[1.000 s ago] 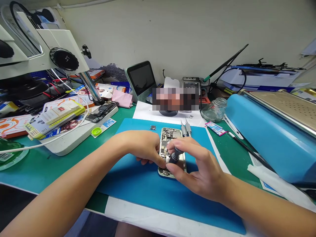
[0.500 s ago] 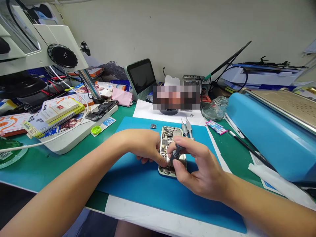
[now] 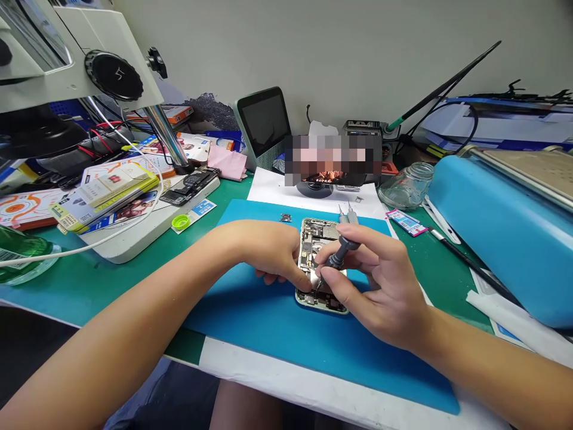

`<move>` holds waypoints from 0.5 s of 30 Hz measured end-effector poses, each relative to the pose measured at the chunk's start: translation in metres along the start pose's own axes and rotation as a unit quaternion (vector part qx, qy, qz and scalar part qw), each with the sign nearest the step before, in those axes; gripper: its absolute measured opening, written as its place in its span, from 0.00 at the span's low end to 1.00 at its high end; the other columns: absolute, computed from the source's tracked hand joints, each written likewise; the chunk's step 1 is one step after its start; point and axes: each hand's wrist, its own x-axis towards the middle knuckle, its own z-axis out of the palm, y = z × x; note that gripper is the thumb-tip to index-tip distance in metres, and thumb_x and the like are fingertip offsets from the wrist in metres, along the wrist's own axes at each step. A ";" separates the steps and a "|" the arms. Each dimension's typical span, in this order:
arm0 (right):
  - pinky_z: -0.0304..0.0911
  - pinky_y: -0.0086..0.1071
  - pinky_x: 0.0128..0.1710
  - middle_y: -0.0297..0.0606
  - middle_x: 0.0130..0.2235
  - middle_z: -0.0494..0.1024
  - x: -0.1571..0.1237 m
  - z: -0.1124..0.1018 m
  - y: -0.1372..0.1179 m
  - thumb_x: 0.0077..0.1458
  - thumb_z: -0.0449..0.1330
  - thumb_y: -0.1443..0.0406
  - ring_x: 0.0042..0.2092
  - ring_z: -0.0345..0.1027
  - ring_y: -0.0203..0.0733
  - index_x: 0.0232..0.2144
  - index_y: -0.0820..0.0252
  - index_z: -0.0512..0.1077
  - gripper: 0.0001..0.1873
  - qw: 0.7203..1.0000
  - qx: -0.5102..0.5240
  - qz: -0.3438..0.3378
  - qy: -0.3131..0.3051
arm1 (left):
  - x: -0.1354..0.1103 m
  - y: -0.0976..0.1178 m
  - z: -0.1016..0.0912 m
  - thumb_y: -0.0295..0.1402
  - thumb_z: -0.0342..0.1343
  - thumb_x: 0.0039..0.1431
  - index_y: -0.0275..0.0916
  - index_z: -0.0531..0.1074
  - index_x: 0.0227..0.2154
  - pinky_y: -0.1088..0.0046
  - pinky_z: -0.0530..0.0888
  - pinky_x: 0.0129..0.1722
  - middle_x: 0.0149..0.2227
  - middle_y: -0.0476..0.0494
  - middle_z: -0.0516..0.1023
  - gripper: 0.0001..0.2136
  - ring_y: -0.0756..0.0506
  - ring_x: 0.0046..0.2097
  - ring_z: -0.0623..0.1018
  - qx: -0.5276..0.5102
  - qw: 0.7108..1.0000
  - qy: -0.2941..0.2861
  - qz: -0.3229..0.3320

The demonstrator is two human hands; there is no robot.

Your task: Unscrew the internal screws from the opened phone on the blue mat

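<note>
An opened phone, its inner boards and parts bare, lies on the blue mat. My left hand is closed at the phone's left edge, thumb pressed on its lower inside and the other fingers curled beside it. In the fingers of my right hand is a dark screwdriver, tilted, its tip pointing down at the lower part of the phone; whether it touches a screw I cannot make out. Grey screwdrivers lie just beyond the phone. A small metal part rests on the mat's far side.
A microscope overhangs the left, above boxes and a loose white cable. Behind the mat stand a screen device and a partly blurred display. A glass jar and a blue machine occupy the right.
The view has shifted, so the scene sits slightly higher and further right. The screwdriver's handle leans more to the right than before. Both hands keep their holds at the phone.
</note>
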 end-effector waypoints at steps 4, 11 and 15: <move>0.84 0.35 0.42 0.36 0.50 0.74 0.001 0.000 -0.001 0.64 0.61 0.78 0.43 0.79 0.40 0.68 0.40 0.61 0.38 1.000 0.003 -0.005 0.010 | -0.001 0.000 0.000 0.51 0.65 0.56 0.43 0.70 0.21 0.72 0.67 0.25 0.18 0.52 0.73 0.20 0.49 0.22 0.70 -0.002 1.000 -0.002 -0.006; 0.84 0.34 0.42 0.36 0.46 0.76 0.002 0.000 -0.002 0.65 0.61 0.78 0.42 0.79 0.39 0.67 0.43 0.61 0.35 1.000 0.006 -0.005 0.024 | -0.001 0.001 0.000 0.49 0.65 0.56 0.42 0.71 0.20 0.73 0.67 0.25 0.19 0.52 0.74 0.19 0.49 0.22 0.71 0.000 1.000 -0.005 -0.017; 0.83 0.32 0.39 0.35 0.44 0.77 0.003 -0.001 -0.005 0.66 0.61 0.76 0.41 0.80 0.39 0.65 0.44 0.61 0.32 0.999 0.009 0.024 0.043 | -0.001 0.001 0.000 0.53 0.65 0.56 0.42 0.72 0.21 0.72 0.68 0.25 0.21 0.51 0.76 0.21 0.49 0.24 0.72 0.009 1.000 -0.005 -0.023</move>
